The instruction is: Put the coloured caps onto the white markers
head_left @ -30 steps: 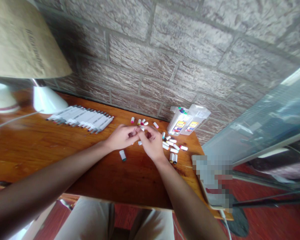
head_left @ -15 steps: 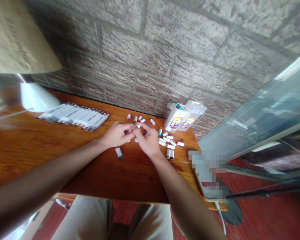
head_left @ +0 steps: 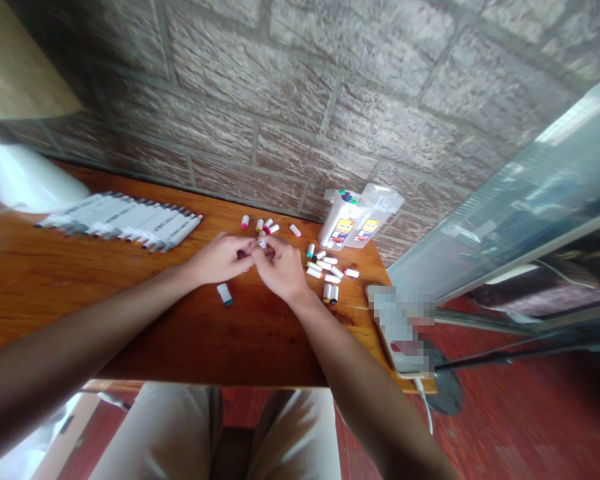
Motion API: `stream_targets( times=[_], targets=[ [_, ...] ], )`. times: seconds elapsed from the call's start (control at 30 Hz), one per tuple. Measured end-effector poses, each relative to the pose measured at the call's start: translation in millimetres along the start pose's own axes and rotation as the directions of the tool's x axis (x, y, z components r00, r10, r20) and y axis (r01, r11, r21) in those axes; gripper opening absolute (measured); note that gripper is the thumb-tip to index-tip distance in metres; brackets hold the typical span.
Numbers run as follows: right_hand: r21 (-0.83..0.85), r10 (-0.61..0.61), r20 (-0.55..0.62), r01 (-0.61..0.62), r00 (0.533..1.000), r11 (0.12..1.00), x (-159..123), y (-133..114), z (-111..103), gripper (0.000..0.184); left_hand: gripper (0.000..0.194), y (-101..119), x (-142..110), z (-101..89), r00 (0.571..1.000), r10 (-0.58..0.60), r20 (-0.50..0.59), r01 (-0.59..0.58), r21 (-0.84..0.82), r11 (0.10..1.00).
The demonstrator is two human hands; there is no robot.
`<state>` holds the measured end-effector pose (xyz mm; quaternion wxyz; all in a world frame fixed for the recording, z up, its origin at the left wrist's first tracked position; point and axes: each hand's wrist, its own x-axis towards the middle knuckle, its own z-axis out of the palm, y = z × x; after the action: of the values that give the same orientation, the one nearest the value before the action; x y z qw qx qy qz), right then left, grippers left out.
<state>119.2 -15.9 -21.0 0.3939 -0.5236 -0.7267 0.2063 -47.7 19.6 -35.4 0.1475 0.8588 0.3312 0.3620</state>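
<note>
My left hand and my right hand meet above the table, thumbs and fingers pinched together. A small white marker cap shows between their fingertips, partly hidden by the fingers. Just behind them lie several loose caps, among them a pink-ended cap and another pink-ended cap. A green-ended cap rests on the wood in front of my left hand. More white caps with coloured ends are scattered right of my right hand, two standing side by side.
A long row of white markers lies at the left, near a lamp. An open clear plastic case with labels stands against the stone wall. A phone-like device with a white cable lies by the table's right edge.
The view has shifted slightly, so everything sits a little further left and higher. Both hands stay together with the white cap between the fingertips.
</note>
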Motion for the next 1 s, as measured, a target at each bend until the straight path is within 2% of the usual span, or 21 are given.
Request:
stream_targets(
  times=[0.77,1.0],
  targets=[
    [-0.01,0.003,0.051,-0.002,0.999,1.0,-0.5,1.1,-1.9,0.021,0.026,0.3,0.1,-1.4,0.999,-0.021,0.043,0.021,0.0,1.0],
    [-0.093,0.031,0.131,-0.019,0.991,0.995,-0.3,-1.3,-4.2,0.02,0.027,-7.0,1.1,-1.1,0.994,-0.013,0.111,0.015,-0.013,1.0]
  ],
)
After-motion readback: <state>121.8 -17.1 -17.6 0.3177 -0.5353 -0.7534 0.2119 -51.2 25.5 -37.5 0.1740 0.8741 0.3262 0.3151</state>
